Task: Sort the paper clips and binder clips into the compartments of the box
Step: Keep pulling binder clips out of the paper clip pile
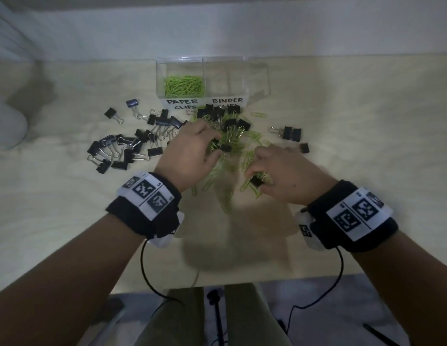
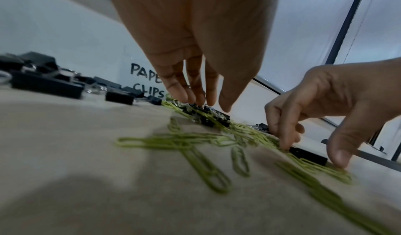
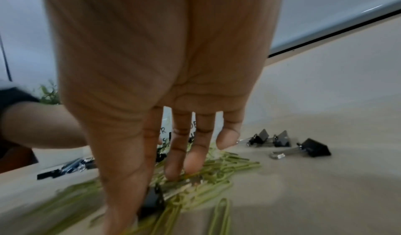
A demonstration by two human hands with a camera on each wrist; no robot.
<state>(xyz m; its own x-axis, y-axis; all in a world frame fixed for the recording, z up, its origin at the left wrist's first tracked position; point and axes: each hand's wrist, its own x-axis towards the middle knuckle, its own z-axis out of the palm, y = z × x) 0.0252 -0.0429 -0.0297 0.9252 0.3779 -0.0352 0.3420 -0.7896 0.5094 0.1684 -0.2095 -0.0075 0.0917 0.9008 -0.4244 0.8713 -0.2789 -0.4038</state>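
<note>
A clear two-compartment box [image 1: 257,78] stands at the back of the table. Its left compartment, labelled PAPER CLIPS, holds green paper clips [image 1: 184,86]; the right one, labelled BINDER CLIPS, looks empty. In front of it lies a mixed pile [image 1: 232,131] of green paper clips and black binder clips. My left hand [image 1: 218,146] reaches into this pile with straight fingers [image 2: 190,92] touching the clips. Thumb and fingers of my right hand [image 1: 256,182] pinch one black binder clip [image 3: 154,199] low over the near paper clips [image 2: 195,152].
Many black binder clips [image 1: 122,146] lie spread at the left of the table. A few more [image 1: 292,133] sit to the right of the pile. A pale rounded object [image 1: 5,121] is at the far left. The table's front edge [image 1: 217,283] is near my lap.
</note>
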